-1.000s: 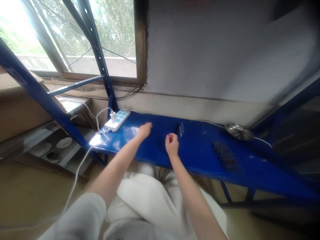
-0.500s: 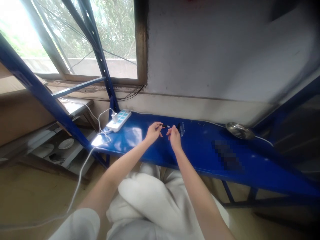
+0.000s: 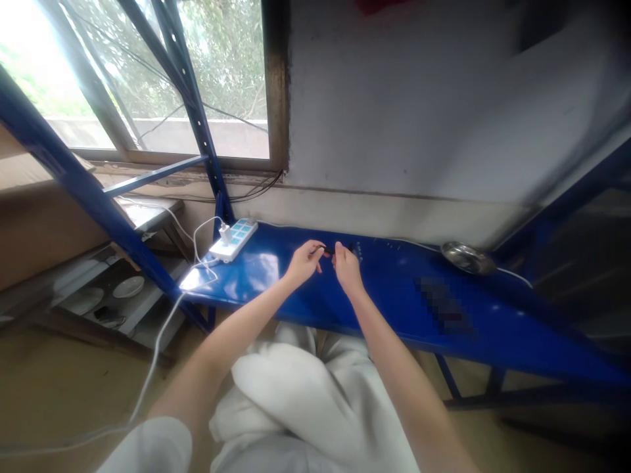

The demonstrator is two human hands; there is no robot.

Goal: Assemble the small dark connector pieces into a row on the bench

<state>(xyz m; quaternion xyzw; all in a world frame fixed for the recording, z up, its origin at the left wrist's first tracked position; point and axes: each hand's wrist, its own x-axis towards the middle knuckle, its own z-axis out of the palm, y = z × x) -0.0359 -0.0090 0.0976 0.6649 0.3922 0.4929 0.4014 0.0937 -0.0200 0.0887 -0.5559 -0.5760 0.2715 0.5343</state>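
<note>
Over the blue shelf, my left hand [image 3: 304,263] is closed in a pinch on a slim black object [image 3: 328,250]. It is stick-like and too small to identify. My right hand [image 3: 347,267] has its fingers pinched at the object's other end, close to the left hand; the fingers hide that end. Just beyond the right hand lies a small clear plastic piece [image 3: 358,251], partly hidden, with something dark beside it.
The blue metal shelf [image 3: 384,295] spans the front. At its left a white power strip [image 3: 233,242] holds a plug with a white cord. To the right are a shiny metal lamp or bowl [image 3: 466,257] and a blurred dark item [image 3: 444,307]. Blue posts [image 3: 197,125] rise left.
My right hand has come up to the black object's right end, closing the gap between the hands. A small pale piece seen in that gap is now hidden. The view has shifted slightly.
</note>
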